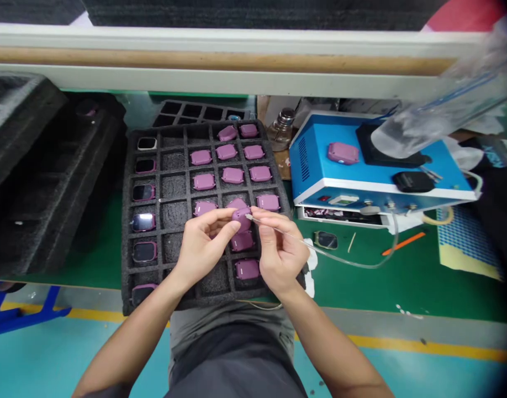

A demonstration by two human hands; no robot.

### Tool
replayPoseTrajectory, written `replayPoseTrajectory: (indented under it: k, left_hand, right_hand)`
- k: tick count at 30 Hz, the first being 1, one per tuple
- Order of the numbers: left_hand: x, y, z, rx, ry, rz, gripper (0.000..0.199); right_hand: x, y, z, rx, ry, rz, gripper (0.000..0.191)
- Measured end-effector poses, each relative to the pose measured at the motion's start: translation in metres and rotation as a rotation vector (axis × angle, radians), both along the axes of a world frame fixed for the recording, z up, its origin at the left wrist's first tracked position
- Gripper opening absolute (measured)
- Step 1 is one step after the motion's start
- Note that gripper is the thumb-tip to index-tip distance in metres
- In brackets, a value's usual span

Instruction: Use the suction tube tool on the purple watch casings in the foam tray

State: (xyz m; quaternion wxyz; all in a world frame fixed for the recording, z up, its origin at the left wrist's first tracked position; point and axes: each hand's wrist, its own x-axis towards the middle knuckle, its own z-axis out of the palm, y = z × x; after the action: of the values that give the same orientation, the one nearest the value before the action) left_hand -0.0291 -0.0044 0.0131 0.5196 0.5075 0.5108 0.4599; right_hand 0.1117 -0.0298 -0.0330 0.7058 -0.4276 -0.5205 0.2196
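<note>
Across a green bench top (361, 293), a black foam tray (183, 303) is holding purple watch cases (204, 181); a blue machine (315, 160) is standing to its right, above a turquoise floor (50, 365). Over the tray, the left hand (206, 243) is pinching one purple case (241, 219) between thumb and fingertips, while the right hand (280, 251) is clamping a clear tube (340, 261), its tip pointing at that case's right side.

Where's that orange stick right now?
In the head view, the orange stick lies on the green table to the right of the person's right hand, in front of the blue box and just left of the blue checkered mat.
</note>
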Motion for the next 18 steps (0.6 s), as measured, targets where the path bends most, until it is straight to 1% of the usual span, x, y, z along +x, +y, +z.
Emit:
replayPoseTrajectory:
  k: [6,13,18]
  left_hand:
    - [-0.0017,-0.0024,-0.0001,0.022,-0.012,-0.004,0.026]
    - [-0.0015,-0.0030,-0.0002,0.017,-0.002,0.000,0.027]
    - [-0.0017,-0.0033,-0.0005,0.038,-0.003,-0.007,0.025]
  right_hand:
    - [-0.0003,-0.0005,-0.0024,-0.006,0.033,0.027,0.014]
    - [0.0005,-0.0014,-0.0044,-0.032,0.015,0.014,0.012]
    - [0.0009,-0.0016,-0.0049,-0.025,0.031,0.031,0.014]
